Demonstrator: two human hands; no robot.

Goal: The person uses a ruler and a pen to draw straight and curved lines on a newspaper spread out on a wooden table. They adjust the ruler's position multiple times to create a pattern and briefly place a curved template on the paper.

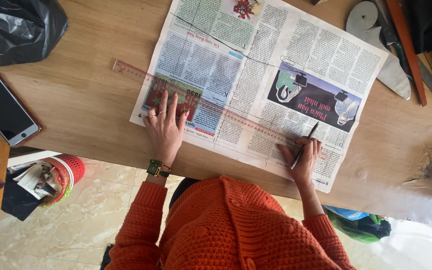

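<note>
Newspaper (276, 75) top cut off by frame edge — ruler (216, 107) partly under left hand (164, 131); pen (303, 145) tip too small to tell.

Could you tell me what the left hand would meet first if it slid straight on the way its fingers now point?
The left hand already presses the long clear plastic ruler. Going on, it would probably cross only the spread printed newspaper sheet; nothing else seems to stand in that line.

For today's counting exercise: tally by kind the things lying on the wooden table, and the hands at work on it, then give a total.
Newspaper sheet: 1
Ruler: 1
Pen: 1
Phone: 1
Black plastic bag: 1
Hands: 2, left hand and right hand
Total: 7
</note>
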